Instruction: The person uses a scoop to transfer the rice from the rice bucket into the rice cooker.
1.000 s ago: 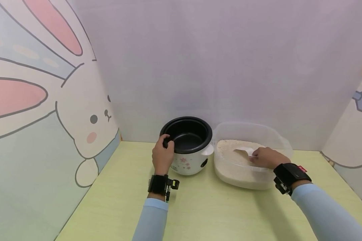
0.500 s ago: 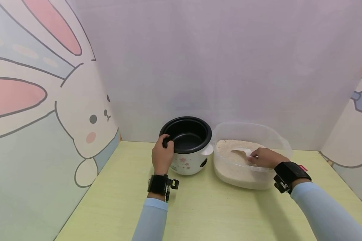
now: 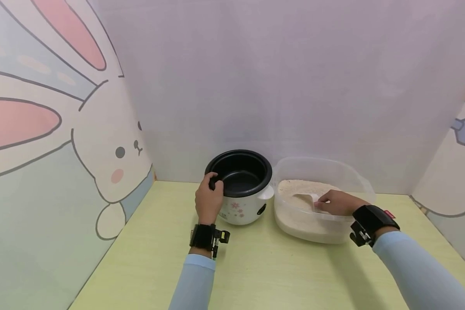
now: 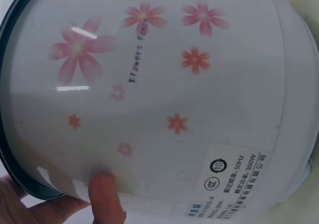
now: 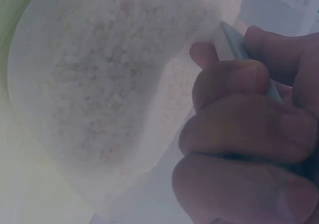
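My left hand (image 3: 209, 201) grips the left side of a white rice cooker (image 3: 240, 211) with pink flowers, at its rim. In the left wrist view the thumb (image 4: 106, 199) lies against the white wall (image 4: 149, 84). The cooker has no lid on, and its black inner pot (image 3: 241, 183) shows a bare bottom. To its right stands a clear plastic tub (image 3: 317, 161) holding white rice (image 3: 292, 188). Over the rice, inside the tub, my right hand (image 3: 338, 203) holds a white scoop (image 3: 314, 198) by its handle. The scoop's front end dips into the rice.
Cooker and tub stand side by side on a pale yellow-green tabletop (image 3: 255, 271), close to a plain back wall (image 3: 255, 86). A side wall with a rabbit drawing (image 3: 108, 163) rises at the left. Another printed wall (image 3: 449, 181) bounds the right.
My right hand has shifted the scoop slightly to the left through the rice. The left hand keeps its place on the rice cooker.
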`<state>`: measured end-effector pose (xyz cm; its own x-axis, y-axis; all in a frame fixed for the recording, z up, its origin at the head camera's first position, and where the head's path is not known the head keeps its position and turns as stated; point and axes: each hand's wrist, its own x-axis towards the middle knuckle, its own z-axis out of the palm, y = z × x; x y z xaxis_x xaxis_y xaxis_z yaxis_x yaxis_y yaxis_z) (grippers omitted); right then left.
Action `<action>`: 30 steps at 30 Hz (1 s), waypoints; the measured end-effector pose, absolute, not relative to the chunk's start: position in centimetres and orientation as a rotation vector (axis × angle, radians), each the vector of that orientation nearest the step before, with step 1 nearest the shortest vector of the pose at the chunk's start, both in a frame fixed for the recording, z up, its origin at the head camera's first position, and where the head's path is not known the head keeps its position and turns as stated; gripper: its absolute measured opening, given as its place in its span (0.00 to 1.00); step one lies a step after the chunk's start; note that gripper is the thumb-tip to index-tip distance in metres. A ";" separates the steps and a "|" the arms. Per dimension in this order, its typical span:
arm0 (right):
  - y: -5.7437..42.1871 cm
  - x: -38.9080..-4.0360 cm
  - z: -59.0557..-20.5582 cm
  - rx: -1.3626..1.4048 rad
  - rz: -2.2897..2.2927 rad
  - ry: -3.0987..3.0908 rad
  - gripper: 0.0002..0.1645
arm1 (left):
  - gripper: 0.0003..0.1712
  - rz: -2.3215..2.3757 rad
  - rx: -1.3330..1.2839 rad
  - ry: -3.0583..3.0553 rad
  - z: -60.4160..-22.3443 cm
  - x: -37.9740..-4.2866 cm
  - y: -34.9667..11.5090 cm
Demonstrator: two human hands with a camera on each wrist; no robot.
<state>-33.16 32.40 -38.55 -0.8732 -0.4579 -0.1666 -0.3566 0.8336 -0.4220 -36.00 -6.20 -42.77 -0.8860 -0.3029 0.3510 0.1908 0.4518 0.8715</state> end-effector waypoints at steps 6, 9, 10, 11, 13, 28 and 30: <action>32.2 -33.0 -38.0 -0.585 -0.582 2.716 0.22 | 0.22 -1.432 0.087 -2.246 -42.9 -36.1 -6.1; 32.0 -32.9 -37.8 -0.556 -0.599 2.699 0.23 | 0.22 -1.430 0.090 -2.243 -42.8 -36.0 -6.0; 32.0 -32.9 -37.8 -0.555 -0.601 2.696 0.24 | 0.22 -1.429 0.091 -2.240 -42.8 -36.0 -6.0; 31.9 -32.9 -37.8 -0.551 -0.611 2.688 0.24 | 0.22 -1.430 0.093 -2.237 -42.7 -35.9 -6.0; 31.8 -32.9 -37.8 -0.537 -0.643 2.672 0.25 | 0.22 -1.429 0.087 -2.235 -42.7 -35.9 -6.0; 32.0 -33.1 -38.3 -0.371 -0.946 2.438 0.32 | 0.22 -1.443 0.062 -2.229 -42.4 -35.5 -6.2; 32.0 -33.3 -38.3 -0.348 -0.964 2.443 0.29 | 0.22 -1.442 0.065 -2.231 -42.4 -35.5 -6.2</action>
<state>-33.25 31.99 -38.34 -0.8489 -0.3996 -0.3460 -0.0557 0.7186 -0.6932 -35.49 -6.23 -42.37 -0.8839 -0.2911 0.3659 0.2140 0.4440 0.8701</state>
